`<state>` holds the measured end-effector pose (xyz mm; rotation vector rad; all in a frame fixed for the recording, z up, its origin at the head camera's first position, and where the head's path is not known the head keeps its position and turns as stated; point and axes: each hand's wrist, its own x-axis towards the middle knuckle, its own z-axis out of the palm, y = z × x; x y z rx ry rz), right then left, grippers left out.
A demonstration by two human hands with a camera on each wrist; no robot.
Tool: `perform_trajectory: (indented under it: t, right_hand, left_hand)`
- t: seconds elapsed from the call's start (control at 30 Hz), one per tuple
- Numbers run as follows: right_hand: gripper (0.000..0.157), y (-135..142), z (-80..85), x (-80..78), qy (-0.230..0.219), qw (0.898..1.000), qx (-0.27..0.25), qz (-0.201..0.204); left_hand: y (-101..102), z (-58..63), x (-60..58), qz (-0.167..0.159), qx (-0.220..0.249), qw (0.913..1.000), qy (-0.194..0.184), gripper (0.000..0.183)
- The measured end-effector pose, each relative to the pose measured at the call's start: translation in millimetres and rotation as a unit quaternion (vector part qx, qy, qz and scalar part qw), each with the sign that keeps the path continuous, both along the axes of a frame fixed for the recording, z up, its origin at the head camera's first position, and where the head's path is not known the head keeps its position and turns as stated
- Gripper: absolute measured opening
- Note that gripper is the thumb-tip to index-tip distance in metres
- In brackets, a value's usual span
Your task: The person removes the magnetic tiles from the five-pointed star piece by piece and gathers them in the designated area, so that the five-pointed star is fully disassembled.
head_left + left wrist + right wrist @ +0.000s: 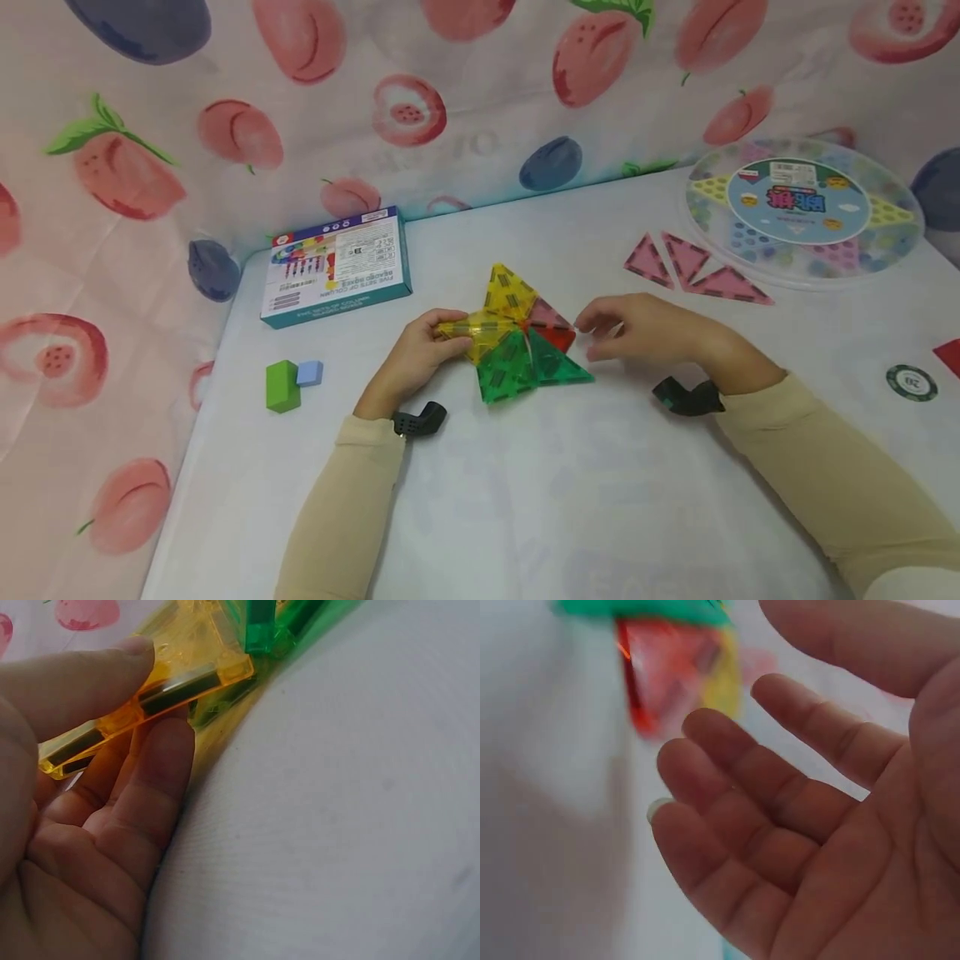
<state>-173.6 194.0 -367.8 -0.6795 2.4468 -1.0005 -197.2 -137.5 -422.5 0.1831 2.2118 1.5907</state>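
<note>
A star of translucent magnetic tiles (pixel 506 367) in yellow, green and red stands at the middle of the table. My left hand (pixel 420 354) pinches a yellow point of it; the left wrist view has the thumb over the yellow tile (pixel 199 684) and fingers beneath. On the star's right side my right hand (pixel 652 333) is nearest the red tile (pixel 558 335), its fingers loosely bent with nothing in them. In the right wrist view that red tile (pixel 667 679) appears blurred beyond the fingertips.
Three pink triangle tiles (pixel 727 284) lie at the back right, in front of a round clear case (pixel 705 242). A flat box (pixel 337 296) is at back left, with green (pixel 282 387) and blue blocks (pixel 310 373) nearer. A round chip (pixel 911 382) lies far right.
</note>
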Motion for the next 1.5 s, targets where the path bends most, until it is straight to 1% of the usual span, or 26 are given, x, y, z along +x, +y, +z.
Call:
perform_trajectory:
  t: [0.07,0.13,0.2,0.27,0.37,0.4,0.47,0.57,0.67,0.77,0.87,1.03,1.23,1.43,1.5]
  right_hand:
    - [0.035,-11,-5.9,5.8,-0.017,1.0,-0.005,0.016]
    - [0.034,-18,-10.5,10.3,-0.034,0.999,-0.017,0.021]
    - [0.033,-23,-14.1,13.4,-0.039,0.999,-0.031,0.019]
    - [0.031,-27,-17.5,14.9,-0.028,0.999,-0.044,0.016]
    - [0.029,-31,-21.6,14.9,0.001,0.999,-0.046,0.016]
    - [0.029,-32,-22.3,14.7,0.004,0.999,-0.044,0.016]
    - [0.028,-33,-22.2,13.9,0.005,0.999,-0.036,0.018]
    - [0.028,-29,-18.0,11.5,-0.008,1.0,-0.021,0.022]
    - [0.027,-18,-11.3,7.1,-0.023,0.999,-0.007,0.026]
    - [0.025,-3,-3.5,2.4,-0.033,0.999,0.003,0.021]
    - [0.023,13,3.6,-2.0,-0.045,0.999,0.004,0.005]
    - [0.022,39,10.3,-9.6,-0.058,0.998,-0.012,-0.025]
    - [0.026,66,10.2,-18.3,-0.067,0.996,-0.008,-0.06]
    - [0.028,90,6.9,-21.2,-0.055,0.994,0.012,-0.091]
    - [0.029,97,5.7,-21.8,-0.046,0.994,0.028,-0.094]
  left_hand:
    - [1,-0.4,-0.6,-0.001,-0.001,1.0,-0.003,0.046]
    - [2,-0.3,-0.9,-0.003,0.0,1.0,-0.005,0.046]
    - [2,0.1,-1.1,-0.004,0.0,1.0,-0.007,0.045]
    - [3,0.6,-1.1,-0.004,-0.001,1.0,-0.007,0.044]
    - [3,0.9,-1.3,-0.004,-0.005,1.0,-0.005,0.044]
    - [2,0.9,-1.3,-0.003,-0.005,1.0,-0.005,0.044]
    - [2,1.0,-1.2,-0.003,-0.006,1.0,-0.004,0.044]
    - [2,1.0,-1.0,-0.002,-0.004,1.0,-0.003,0.044]
    - [2,1.4,-0.4,-0.001,-0.003,1.0,-0.002,0.043]
    - [2,1.7,0.1,0.0,-0.002,1.0,-0.002,0.042]
    - [2,1.7,0.5,0.001,0.0,1.0,-0.003,0.043]
    - [2,1.9,1.0,0.003,-0.005,1.0,-0.005,0.043]
    - [1,1.2,0.3,0.002,-0.007,1.0,-0.003,0.045]
    - [2,1.5,-0.2,-0.003,-0.001,1.0,-0.001,0.047]
    - [2,1.8,-0.1,-0.005,0.0,1.0,-0.001,0.047]
